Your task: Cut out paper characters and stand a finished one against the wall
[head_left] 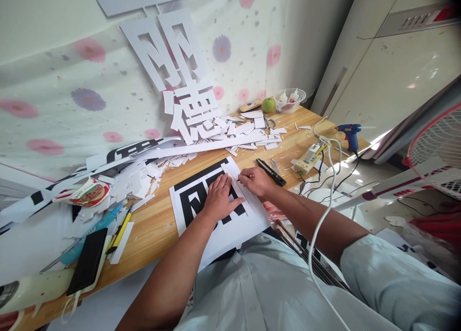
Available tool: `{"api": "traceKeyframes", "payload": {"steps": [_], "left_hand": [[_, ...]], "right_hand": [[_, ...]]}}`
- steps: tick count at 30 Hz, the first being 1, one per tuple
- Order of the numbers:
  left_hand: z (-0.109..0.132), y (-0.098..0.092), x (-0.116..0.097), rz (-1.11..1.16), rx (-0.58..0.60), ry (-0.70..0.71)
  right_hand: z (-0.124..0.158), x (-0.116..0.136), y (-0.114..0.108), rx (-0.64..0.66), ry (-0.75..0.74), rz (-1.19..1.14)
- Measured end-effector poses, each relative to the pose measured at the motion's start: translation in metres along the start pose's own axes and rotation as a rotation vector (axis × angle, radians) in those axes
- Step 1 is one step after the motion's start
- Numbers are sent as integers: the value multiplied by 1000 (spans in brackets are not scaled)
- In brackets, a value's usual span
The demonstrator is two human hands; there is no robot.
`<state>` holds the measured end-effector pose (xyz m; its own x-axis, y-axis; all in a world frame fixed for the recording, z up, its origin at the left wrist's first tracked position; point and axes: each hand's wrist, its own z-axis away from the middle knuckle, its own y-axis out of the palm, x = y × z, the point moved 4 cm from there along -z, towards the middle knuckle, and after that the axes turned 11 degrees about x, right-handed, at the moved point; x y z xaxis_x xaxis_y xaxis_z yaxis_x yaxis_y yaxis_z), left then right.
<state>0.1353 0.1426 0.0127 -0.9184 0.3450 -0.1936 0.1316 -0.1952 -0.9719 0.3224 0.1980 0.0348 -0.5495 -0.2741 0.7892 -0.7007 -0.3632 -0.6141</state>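
Observation:
My left hand (pixel 218 196) lies flat with fingers spread on a white sheet (pixel 255 216) printed with a bold black Chinese character (pixel 187 205). Its fingertips reach a narrow white strip (pixel 228 169) on the sheet. Close by on the right, my right hand (pixel 256 181) is closed around a thin pen (pixel 252 176) with a red part showing. The pen's tip is too small to make out clearly. A black utility knife (pixel 271 171) rests on the table just beyond my right hand.
White cut-out characters (pixel 196 112) lean against the wall behind paper scraps (pixel 248 127). A blue glue gun (pixel 349 135) and power strip (pixel 311 157) sit at right, with a white cable (pixel 329 196) hanging near my right arm. At left are a phone (pixel 88 261), yellow cutter (pixel 120 231) and paper cup (pixel 88 192).

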Motion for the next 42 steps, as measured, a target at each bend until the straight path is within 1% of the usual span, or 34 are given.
{"api": "traceKeyframes", "payload": {"steps": [3,5,10,15,23,32,37,42], "left_hand": [[0,-1,-1,7,11,-2],[-1,-1,-1,8,17,-10],[-1,2,1,13,15,-4],[-2,3,1,6,17,-1],[-3,2,0,-5,17,-11],[-4,4,0,-28,6,6],[-3,2,0,-62,15,-8],[-3,1,-1,-60,8,3]], "right_hand": [[1,2,1,-31,-1,7],[5,2,1,-30,-10,19],[24,5,-1,26,-61,58],[41,7,-6,78,-35,69],[45,8,-7,70,-18,29],[62,9,-9,140,-76,38],[62,6,-8,105,-83,-8],[68,4,-7,115,-107,-21]]}}
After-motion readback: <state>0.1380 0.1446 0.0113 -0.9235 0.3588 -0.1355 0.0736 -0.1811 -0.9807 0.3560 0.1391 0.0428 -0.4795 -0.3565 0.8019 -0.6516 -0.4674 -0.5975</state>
